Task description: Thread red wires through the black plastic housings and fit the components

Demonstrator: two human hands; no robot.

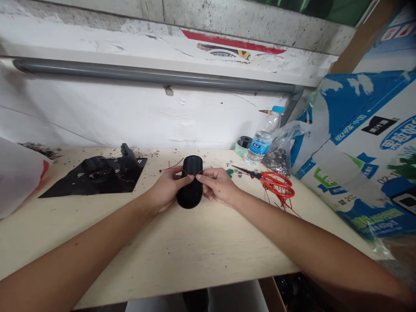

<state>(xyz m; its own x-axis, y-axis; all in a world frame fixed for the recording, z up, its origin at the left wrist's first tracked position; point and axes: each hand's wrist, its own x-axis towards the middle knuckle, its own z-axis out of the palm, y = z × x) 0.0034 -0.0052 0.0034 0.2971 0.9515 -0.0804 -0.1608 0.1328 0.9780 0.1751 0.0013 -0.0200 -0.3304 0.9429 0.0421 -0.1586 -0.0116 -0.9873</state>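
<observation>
A black oblong plastic housing (189,198) with a rounded, hollow near end is held just over the table between both hands. My left hand (167,187) is closed around its left side, with the thumb reaching over the middle. My right hand (218,185) is closed at the right side, its thumb and forefinger pinching at a thin red wire (199,172) inside the housing. Both thumb tips nearly meet there. Past my left fingers, a red and a black lead stick out to the left. Fingers underneath the housing are partly hidden.
Left on the table, a black sheet (121,186) carries more black housings (97,168) with red wires. At right are orange-handled scissors (276,182), red wire pieces, a water bottle (259,145), tape rolls (243,146) and a bag of metal parts (279,156). A printed carton (360,130) borders the table.
</observation>
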